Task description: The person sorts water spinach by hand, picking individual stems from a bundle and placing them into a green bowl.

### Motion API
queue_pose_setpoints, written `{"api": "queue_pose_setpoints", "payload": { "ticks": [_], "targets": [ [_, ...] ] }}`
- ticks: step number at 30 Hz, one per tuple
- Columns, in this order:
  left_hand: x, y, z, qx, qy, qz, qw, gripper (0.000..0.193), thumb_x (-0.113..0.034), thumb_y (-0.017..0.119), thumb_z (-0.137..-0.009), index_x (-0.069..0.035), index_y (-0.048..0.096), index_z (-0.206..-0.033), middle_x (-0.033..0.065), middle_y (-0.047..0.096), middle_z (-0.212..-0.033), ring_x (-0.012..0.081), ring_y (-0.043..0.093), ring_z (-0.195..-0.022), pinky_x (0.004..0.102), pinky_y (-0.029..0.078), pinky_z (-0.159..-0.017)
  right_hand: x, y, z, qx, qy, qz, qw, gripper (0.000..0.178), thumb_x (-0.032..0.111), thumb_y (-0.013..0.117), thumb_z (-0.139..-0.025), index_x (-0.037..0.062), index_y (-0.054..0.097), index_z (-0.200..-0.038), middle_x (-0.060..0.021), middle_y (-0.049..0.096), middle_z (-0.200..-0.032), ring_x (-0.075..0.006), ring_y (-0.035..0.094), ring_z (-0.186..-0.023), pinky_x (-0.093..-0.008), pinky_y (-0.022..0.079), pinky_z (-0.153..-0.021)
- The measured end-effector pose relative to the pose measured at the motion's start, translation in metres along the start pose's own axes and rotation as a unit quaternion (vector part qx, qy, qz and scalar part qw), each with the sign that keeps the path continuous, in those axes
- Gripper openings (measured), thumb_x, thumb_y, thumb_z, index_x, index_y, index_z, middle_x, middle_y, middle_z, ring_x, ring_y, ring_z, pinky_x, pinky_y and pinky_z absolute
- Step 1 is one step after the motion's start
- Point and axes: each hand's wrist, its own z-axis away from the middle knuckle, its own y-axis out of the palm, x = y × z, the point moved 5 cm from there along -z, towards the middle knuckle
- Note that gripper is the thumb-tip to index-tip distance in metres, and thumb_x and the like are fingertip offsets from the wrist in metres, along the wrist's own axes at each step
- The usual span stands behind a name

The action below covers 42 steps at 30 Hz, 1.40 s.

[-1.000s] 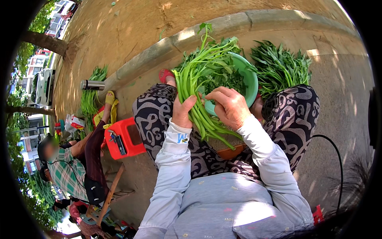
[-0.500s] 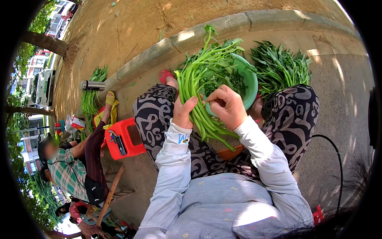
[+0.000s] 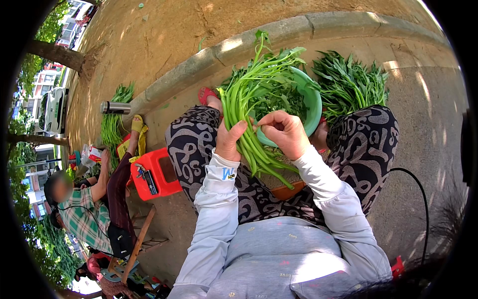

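My left hand (image 3: 230, 141) is wrapped round a bunch of water spinach (image 3: 240, 107), its long pale-green stems hanging over my lap and its leafy tips pointing away from me. Beside the bunch, my right hand (image 3: 286, 133) is closed in a pinch, thumb and forefinger meeting at what looks like a thin stem; the fingertips partly hide it. Beyond both hands stands a green plastic basin (image 3: 313, 107) with loose leaves (image 3: 284, 94) in it. The bunch covers its left side.
More leafy greens (image 3: 351, 82) lie right of the basin. At left are a red stool (image 3: 160, 188) with a black handset (image 3: 150, 182), a steel flask (image 3: 115, 107) over other greens, and a seated person (image 3: 87, 214). A stone curb (image 3: 199, 62) runs across the far side.
My hands and the bunch stay almost where they were; the right hand has shifted slightly. At left, the other person has raised an arm toward the red-and-white package.
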Motion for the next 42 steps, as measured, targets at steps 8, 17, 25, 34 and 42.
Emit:
{"api": "queue_pose_setpoints", "payload": {
  "ticks": [8, 17, 25, 34, 42],
  "targets": [
    [0.001, -0.001, -0.001, 0.011, 0.001, 0.007, 1.000, 0.042, -0.024, 0.072, -0.077, -0.002, 0.053, -0.108, 0.0066, 0.059, -0.092, 0.0170, 0.059, -0.079, 0.0299, 0.050, -0.070, 0.016, 0.001, 0.003, -0.030, -0.136, 0.243, 0.960, 0.008, 0.004, 0.059, -0.076, 0.0032, 0.060, -0.084, -0.0099, 0.056, -0.073, -0.0200, 0.057, -0.061, -0.0305, 0.046, -0.058],
    [0.002, -0.002, 0.000, 0.003, -0.015, -0.004, 1.000, 0.044, -0.024, 0.073, -0.076, -0.003, 0.052, -0.109, 0.0059, 0.058, -0.093, 0.0164, 0.059, -0.078, 0.0301, 0.050, -0.069, -0.009, -0.009, -0.004, -0.011, 0.141, -0.181, 0.973, 0.006, 0.006, 0.058, -0.082, 0.0015, 0.057, -0.086, 0.0003, 0.055, -0.071, -0.0082, 0.050, -0.061, -0.0216, 0.041, -0.058],
    [0.000, 0.001, 0.002, -0.003, -0.006, -0.003, 1.000, 0.042, -0.024, 0.073, -0.077, -0.003, 0.053, -0.107, 0.0056, 0.058, -0.093, 0.0158, 0.058, -0.078, 0.0296, 0.050, -0.069, 0.027, -0.007, 0.000, -0.054, -0.199, 0.216, 0.954, 0.021, -0.001, 0.065, -0.074, 0.0072, 0.061, -0.093, -0.0075, 0.059, -0.085, -0.0228, 0.060, -0.069, -0.0314, 0.050, -0.064],
    [0.000, 0.001, -0.001, 0.000, 0.017, -0.003, 1.000, 0.039, -0.022, 0.072, -0.078, -0.003, 0.055, -0.107, 0.0043, 0.059, -0.094, 0.0133, 0.056, -0.084, 0.0268, 0.046, -0.075, 0.030, 0.008, 0.007, 0.011, -0.306, 0.377, 0.874, 0.015, 0.004, 0.065, -0.072, 0.0100, 0.063, -0.085, -0.0048, 0.058, -0.077, -0.0264, 0.059, -0.068, -0.0371, 0.046, -0.060],
    [-0.001, 0.003, 0.000, 0.004, 0.016, -0.005, 1.000, 0.040, -0.022, 0.072, -0.078, -0.002, 0.054, -0.108, 0.0048, 0.059, -0.095, 0.0138, 0.057, -0.084, 0.0274, 0.047, -0.077, 0.015, 0.008, 0.005, 0.007, -0.159, 0.165, 0.973, 0.011, 0.001, 0.059, -0.076, 0.0056, 0.061, -0.085, -0.0045, 0.056, -0.075, -0.0180, 0.056, -0.060, -0.0264, 0.044, -0.056]
  ]
}}
